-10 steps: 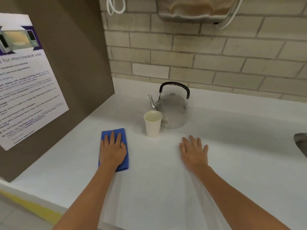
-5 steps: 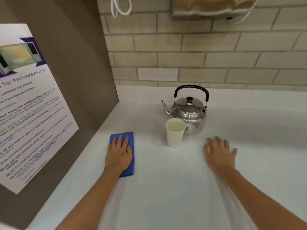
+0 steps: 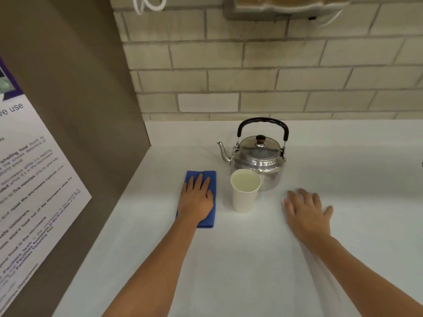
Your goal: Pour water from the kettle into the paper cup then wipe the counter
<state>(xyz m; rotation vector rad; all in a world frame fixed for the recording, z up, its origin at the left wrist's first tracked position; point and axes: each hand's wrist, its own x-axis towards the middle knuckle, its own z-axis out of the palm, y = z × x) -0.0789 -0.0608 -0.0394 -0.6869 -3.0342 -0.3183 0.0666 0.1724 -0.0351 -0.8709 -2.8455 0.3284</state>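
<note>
A steel kettle (image 3: 258,161) with a black handle stands upright near the back wall, spout pointing left. Directly in front of it stands a white paper cup (image 3: 244,195) with water in it, close to the kettle's base. To the cup's left a folded blue cloth (image 3: 211,179) lies on the white counter (image 3: 229,259). My left hand (image 3: 196,197) rests flat on the cloth, fingers stretched out, covering most of it. My right hand (image 3: 306,213) lies palm down on the bare counter to the right of the cup, fingers spread, holding nothing.
A brown side panel (image 3: 91,133) with a microwave-use poster (image 3: 27,191) walls off the left side. A brick wall (image 3: 274,76) runs along the back, with a dispenser (image 3: 286,5) and a white cord (image 3: 148,3) above.
The view has turned left and drawn closer, so everything sits further right in the frame. Both hands, the cloth, the cup and the kettle keep their places relative to each other.
</note>
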